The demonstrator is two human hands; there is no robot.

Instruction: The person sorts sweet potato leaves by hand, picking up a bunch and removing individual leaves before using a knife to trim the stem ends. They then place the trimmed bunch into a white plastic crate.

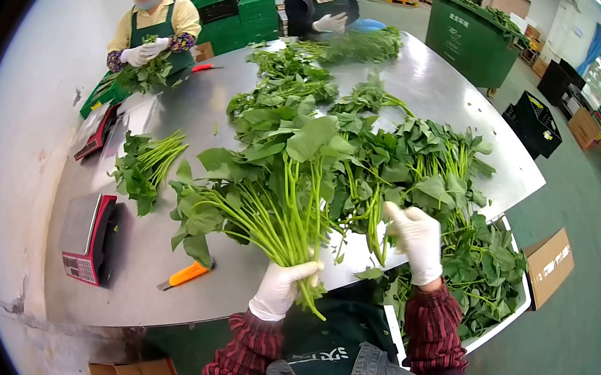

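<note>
My left hand [278, 290], in a white glove, is closed around the lower stems of a bunch of leafy greens [278, 218]. The bunch fans out upward over the table, its long green stems ending in broad leaves. My right hand [416, 244], also gloved, is raised just right of the bunch with its fingers curled together. Loose stems [375, 222] hang close to its fingertips; anything within the fingers is hidden. Beyond both hands spreads a pile of greens [422, 161]. A knife with an orange handle [189, 274] rests on the table left of my left hand.
The metal table [160, 246] carries a red-edged scale [87, 237] and a small bunch [147, 166] at left. A white crate of greens [525, 298] stands below my right arm. Two people [152, 26] [321, 5] work across the table. A green bin [473, 40] is behind.
</note>
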